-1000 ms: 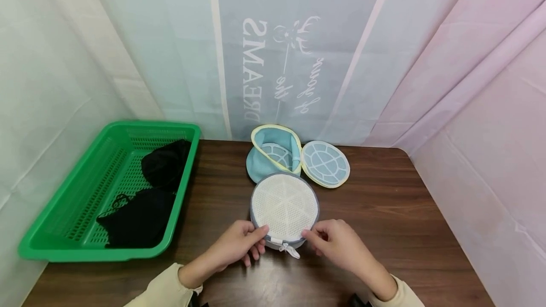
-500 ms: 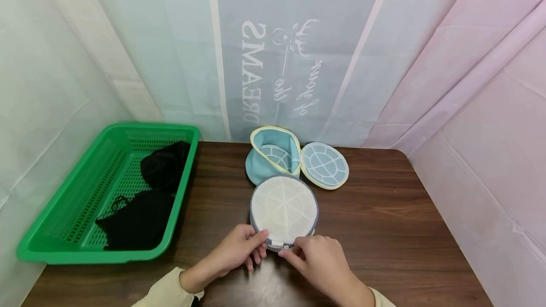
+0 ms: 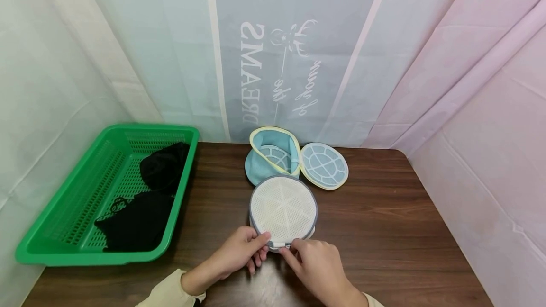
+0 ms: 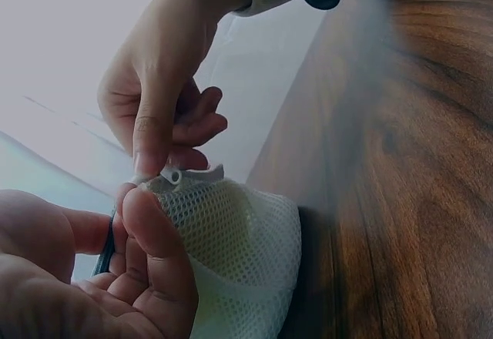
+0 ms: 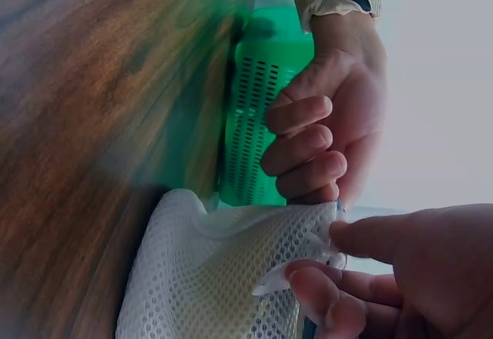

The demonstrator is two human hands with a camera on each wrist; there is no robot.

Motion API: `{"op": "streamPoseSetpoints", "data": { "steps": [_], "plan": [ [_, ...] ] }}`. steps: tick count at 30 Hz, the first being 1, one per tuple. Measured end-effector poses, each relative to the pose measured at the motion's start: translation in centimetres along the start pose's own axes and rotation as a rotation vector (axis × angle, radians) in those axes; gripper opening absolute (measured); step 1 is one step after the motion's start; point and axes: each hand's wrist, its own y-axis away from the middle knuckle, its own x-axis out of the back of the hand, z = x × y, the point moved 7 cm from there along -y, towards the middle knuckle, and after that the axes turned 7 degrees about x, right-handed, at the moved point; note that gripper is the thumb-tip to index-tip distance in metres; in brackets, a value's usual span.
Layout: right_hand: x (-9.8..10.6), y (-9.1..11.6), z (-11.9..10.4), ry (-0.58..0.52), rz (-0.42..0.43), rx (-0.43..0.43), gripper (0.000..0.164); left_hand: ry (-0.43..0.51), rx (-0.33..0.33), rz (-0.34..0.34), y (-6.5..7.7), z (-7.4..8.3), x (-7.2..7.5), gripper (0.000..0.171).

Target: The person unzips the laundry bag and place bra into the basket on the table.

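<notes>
A round white mesh laundry bag point(image 3: 283, 210) with grey trim stands on the table, its flat lid facing up. At the front left of its rim, my left hand point(image 3: 236, 254) pinches the edge between thumb and fingers. My right hand point(image 3: 317, 266) is at the front of the rim, close beside the left, and pinches the white zipper pull point(image 5: 273, 279). In the right wrist view the pull's loose tab sticks out past the fingers. The zipper's slider is mostly hidden by my right fingertips.
Behind the white bag sits a blue mesh laundry bag point(image 3: 255, 166) with yellow trim, its round lid point(image 3: 325, 166) folded out to the right. A green basket point(image 3: 194, 165) at the left holds black cloth items point(image 3: 138, 224). Curtains point(image 3: 298, 84) hang behind and beside the wooden table point(image 3: 375, 231).
My right hand has moved left from the bag's right front edge to the zipper pull, which hung loose before. The left hand stays on the rim, and the bag has barely moved.
</notes>
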Motion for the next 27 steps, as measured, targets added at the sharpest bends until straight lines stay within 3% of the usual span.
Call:
{"op": "streamPoseSetpoints", "data": {
  "steps": [13, 27],
  "plan": [
    [0.11, 0.14, -0.42, 0.060, 0.071, 0.054, 0.044, -0.015, 0.002, -0.005, 0.09, 0.13, -0.19, 0.040],
    [0.40, 0.18, -0.44, 0.008, 0.069, 0.058, 0.041, -0.008, 0.024, 0.027, 0.06, -0.19, -0.25, 0.045]
  ]
}}
